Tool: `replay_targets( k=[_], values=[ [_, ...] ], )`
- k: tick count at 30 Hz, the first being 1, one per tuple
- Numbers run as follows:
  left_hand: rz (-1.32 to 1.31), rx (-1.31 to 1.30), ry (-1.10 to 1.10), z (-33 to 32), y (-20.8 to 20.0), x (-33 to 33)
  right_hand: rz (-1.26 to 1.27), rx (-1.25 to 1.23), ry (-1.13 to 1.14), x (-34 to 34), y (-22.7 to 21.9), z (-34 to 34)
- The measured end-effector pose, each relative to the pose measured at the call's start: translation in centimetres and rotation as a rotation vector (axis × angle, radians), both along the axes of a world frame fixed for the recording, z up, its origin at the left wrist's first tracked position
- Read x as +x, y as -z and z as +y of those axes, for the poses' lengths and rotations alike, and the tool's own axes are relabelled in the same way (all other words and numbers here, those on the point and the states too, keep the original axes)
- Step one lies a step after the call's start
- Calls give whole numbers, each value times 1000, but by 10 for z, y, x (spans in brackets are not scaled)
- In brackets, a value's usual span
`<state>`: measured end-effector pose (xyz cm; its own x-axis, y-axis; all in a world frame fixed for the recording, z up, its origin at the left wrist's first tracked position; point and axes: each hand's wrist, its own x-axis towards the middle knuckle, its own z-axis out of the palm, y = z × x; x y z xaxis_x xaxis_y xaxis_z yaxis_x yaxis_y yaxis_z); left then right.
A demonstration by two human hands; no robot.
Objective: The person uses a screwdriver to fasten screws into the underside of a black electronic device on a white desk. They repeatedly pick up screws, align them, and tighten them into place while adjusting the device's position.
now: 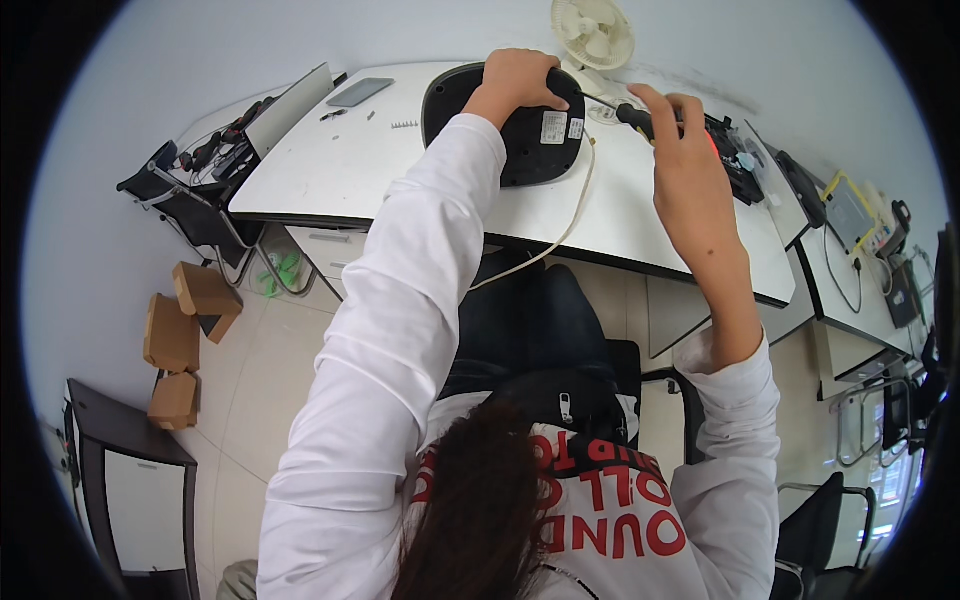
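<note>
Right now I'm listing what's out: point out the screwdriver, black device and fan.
Screwdriver (633, 119), head view: on its dark handle.
Black device (525, 147), head view: on its labelled face.
Fan (593, 31), head view: on its front.

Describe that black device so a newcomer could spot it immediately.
Find the big white table. Near the middle of its far edge, the black device lies beneath the left grip. Unlike the thin grey slab to its left, it is larger, with rounded corners and two white labels.

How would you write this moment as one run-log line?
left hand: on black device | right hand: holds screwdriver, shaft toward device | small parts: on white table
</note>
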<state>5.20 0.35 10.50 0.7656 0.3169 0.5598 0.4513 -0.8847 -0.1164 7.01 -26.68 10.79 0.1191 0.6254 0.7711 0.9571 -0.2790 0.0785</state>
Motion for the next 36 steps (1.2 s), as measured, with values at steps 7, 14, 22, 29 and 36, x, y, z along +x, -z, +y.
replay_targets(
  k=[7,14,22,29,36],
  values=[
    [0,17,-3,0,1,2,34,-1,3,2,-1,1],
    [13,21,-2,1,0,4,-16,2,79,4,6,6],
    [3,29,8,3,2,4,-23,58,-60,8,3,3],
    [8,30,6,1,0,5,44,-41,-56,4,-6,-3],
    [17,21,-10,0,1,4,54,-10,12,4,-4,1]
  ],
)
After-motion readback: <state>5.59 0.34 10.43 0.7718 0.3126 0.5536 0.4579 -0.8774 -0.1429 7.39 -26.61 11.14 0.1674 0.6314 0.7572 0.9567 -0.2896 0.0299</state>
